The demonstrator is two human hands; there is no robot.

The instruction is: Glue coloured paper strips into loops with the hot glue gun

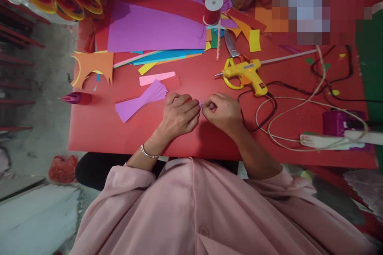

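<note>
"Question: where's the purple bit [200,104]?"

"Near-middle of the red worktop [98,131], between the left hand [182,114] and the right hand [223,112]. Only a sliver shows, tbh."

"Grip?"

"Right one's pinching it, thumb and index together. Left fingers are curled, tips right beside it, but I can't tell if they're clamped on too."

"Stuff around?"

"Fanned purple strips [140,101] just left, light pink strip [157,78] on their far side. Yellow glue gun [253,75] far and right, scissors [231,44] just past it, red spool [212,14] farther still."
</note>
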